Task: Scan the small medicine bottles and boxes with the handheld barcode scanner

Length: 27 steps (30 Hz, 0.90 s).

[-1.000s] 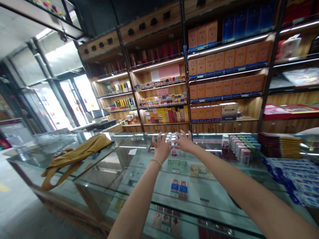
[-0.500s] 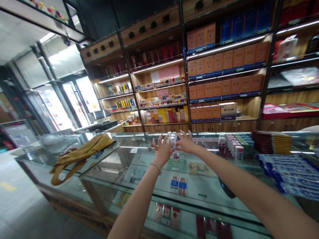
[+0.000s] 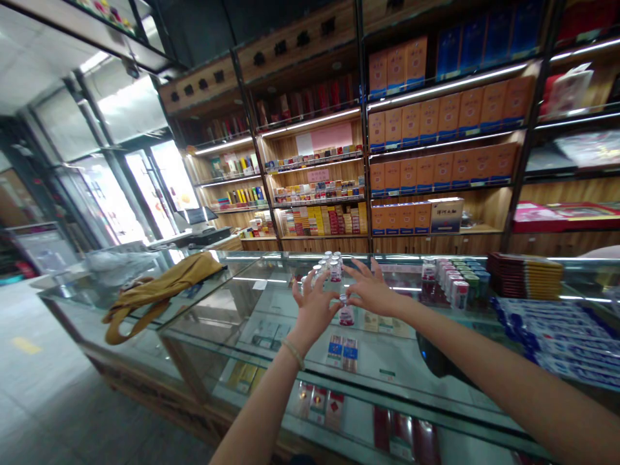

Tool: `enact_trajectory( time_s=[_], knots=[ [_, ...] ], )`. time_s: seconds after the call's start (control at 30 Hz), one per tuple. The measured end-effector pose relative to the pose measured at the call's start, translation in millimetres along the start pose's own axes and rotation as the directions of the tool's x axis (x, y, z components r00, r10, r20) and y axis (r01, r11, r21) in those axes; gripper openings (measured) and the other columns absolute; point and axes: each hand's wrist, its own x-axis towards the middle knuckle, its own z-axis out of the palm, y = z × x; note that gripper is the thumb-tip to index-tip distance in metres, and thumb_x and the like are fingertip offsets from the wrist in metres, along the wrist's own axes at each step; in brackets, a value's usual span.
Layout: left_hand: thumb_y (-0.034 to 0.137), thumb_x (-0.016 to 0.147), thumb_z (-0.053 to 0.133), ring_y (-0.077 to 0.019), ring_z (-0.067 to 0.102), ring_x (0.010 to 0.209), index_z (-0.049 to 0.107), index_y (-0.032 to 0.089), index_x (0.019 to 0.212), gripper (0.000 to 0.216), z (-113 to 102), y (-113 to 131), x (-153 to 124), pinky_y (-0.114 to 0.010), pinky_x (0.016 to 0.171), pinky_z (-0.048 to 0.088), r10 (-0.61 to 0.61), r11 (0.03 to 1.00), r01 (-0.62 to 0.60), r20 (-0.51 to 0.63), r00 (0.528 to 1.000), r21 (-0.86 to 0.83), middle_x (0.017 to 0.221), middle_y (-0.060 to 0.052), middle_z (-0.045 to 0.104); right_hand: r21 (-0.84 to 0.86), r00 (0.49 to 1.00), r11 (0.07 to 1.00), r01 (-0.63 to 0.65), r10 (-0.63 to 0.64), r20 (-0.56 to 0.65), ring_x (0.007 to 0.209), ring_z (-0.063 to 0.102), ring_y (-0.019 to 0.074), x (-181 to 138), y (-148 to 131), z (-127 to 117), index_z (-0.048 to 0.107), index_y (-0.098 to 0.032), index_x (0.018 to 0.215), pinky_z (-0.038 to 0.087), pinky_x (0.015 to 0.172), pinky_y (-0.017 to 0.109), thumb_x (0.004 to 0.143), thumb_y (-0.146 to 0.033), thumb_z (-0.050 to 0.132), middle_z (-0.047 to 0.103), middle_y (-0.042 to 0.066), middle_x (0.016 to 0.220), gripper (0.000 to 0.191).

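Observation:
Over the glass counter, my left hand (image 3: 311,305) and my right hand (image 3: 372,289) meet at a small clear bottle (image 3: 346,315) with a pale cap and a reddish base. Thumb and fingertips of both hands close on the bottle's top from either side, while the other fingers are raised and spread. The bottle appears upright; whether it touches the glass I cannot tell. Just behind the hands stands a cluster of similar small bottles (image 3: 335,266), partly covered by my left fingers.
On the counter (image 3: 285,303), a mustard bag (image 3: 169,287) lies left. Rows of coloured small bottles (image 3: 459,294), stacked dark red and yellow packs (image 3: 526,281) and blue-white packets (image 3: 552,329) are at right. A black device (image 3: 431,358) is under my right forearm. Stocked shelves (image 3: 436,181) line the back.
Both hands have come nearer to me with the small bottle, away from the cluster behind, which now shows more fully. The view has shifted slightly.

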Motion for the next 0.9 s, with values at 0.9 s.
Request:
enact_trajectory(
  time_s=[0.9],
  knots=[
    [0.048, 0.081, 0.073, -0.0373, 0.031, 0.146, 0.072, 0.022, 0.091, 0.028, 41.1, 41.8, -44.3, -0.069, 0.116, 0.017, -0.267, 0.959, 0.270, -0.048, 0.963, 0.084, 0.156, -0.014, 0.043, 0.040, 1.000, 0.999, 0.014, -0.013, -0.024, 0.154, 0.010, 0.0343, -12.2, 0.4, 1.3, 0.071, -0.038, 0.117, -0.004, 0.115, 0.069, 0.096, -0.039, 0.057, 0.031, 0.002, 0.164, 0.026]
  ],
)
